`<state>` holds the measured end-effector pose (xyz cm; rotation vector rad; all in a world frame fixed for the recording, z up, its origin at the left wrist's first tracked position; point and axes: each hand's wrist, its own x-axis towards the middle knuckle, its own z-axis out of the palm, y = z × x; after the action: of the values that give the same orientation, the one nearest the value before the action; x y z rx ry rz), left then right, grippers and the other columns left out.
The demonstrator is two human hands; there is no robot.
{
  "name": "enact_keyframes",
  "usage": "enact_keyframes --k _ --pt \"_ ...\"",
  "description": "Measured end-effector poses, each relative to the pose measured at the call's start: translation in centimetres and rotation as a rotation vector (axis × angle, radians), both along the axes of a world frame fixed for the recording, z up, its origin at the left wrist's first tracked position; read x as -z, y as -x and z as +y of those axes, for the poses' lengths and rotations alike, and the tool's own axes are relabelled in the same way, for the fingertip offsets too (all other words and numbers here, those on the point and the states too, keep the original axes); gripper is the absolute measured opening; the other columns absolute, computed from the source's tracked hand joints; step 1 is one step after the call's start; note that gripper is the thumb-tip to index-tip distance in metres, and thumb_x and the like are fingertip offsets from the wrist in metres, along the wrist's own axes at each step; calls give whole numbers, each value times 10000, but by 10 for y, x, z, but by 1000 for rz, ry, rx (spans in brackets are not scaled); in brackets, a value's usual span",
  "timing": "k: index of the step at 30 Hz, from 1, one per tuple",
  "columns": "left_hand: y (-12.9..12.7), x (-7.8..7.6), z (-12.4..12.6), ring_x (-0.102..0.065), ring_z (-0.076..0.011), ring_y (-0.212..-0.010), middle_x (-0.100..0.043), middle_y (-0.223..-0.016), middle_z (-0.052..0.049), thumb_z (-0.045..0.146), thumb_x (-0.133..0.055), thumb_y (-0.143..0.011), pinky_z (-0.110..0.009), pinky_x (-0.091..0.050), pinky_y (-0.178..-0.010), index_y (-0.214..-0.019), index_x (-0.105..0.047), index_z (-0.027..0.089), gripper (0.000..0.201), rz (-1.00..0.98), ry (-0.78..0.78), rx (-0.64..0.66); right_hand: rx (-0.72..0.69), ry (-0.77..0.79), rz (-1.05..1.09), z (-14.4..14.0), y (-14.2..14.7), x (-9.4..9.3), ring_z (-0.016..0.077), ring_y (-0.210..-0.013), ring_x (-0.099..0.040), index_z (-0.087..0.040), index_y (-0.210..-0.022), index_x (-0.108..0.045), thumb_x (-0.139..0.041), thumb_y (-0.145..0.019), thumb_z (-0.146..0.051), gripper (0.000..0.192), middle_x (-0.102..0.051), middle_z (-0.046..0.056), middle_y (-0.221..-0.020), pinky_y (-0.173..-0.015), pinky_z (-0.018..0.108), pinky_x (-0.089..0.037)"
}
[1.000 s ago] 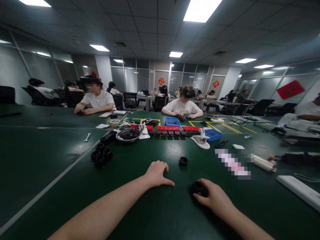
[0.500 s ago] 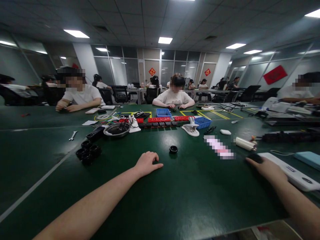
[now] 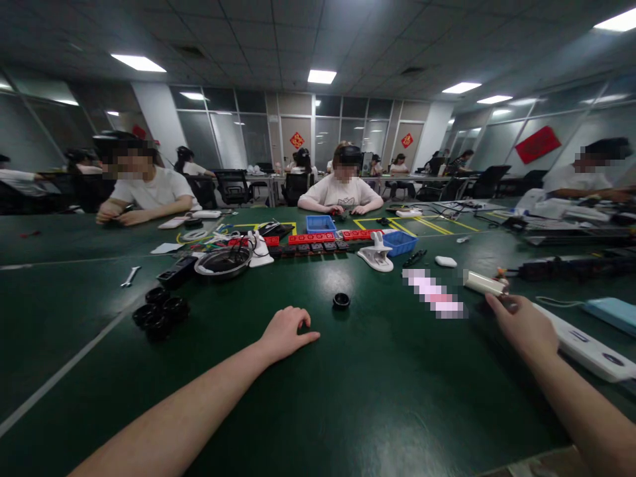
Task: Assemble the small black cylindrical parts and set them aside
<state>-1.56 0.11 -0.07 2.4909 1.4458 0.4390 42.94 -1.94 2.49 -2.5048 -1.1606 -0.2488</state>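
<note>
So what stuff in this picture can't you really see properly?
- Head view: pixel blur hides the pink thing beside the white cylinder.
- The right hand hides whatever its fingertips touch; open or gripping is unclear.
- The white power strip is cut off by the right edge.
- The left hand rests curled on the green table, hiding what is under it.
</note>
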Motion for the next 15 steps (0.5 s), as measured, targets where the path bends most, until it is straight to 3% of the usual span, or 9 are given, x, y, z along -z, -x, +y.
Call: enact_keyframes --k 4,7,10,13,15 --pt "1 1 1 -467 -156 -664 -504 -681 10 529 -488 -681 -238 -308 -552 -747 -526 197 341 13 7 -3 -208 -86 -30 -6 85 -26 209 -640 -531 -182 -1045 -452 -332 -740 -575 512 -574 61 -775 -462 262 -307" --pt "1 2 1 -467 -156 -657 -505 -678 10 528 -491 -680 -236 -305 -544 -746 -527 199 337 10 7 -9 -588 -66 3 2 159 -35 185 -686 -530 -193 -1060 -427 -351 -745 -559 489 -555 46 -805 -525 248 -349" --pt "0 1 1 -466 -156 -657 -506 -670 14 513 -507 -678 -237 -307 -550 -742 -525 201 319 10 -9 -11 -940 9 -30 17 227 -27 199 -835 -516 -206 -1171 -338 -385 -717 -584 593 -504 74 -1002 -644 263 -380" --pt "0 1 -1 -466 -156 -665 -501 -665 16 500 -514 -679 -241 -313 -564 -744 -528 200 308 30 -33 -11 -982 111 -127 32 274 -10 247 -900 -495 -188 -1225 -274 -366 -703 -621 684 -456 114 -1068 -676 314 -386" --pt "0 1 -1 -467 -155 -669 -498 -668 16 496 -514 -681 -243 -316 -568 -753 -529 198 307 39 -40 -14 -975 209 -179 39 290 1 255 -886 -501 -167 -1129 -397 -338 -754 -562 548 -477 119 -1006 -668 328 -393"
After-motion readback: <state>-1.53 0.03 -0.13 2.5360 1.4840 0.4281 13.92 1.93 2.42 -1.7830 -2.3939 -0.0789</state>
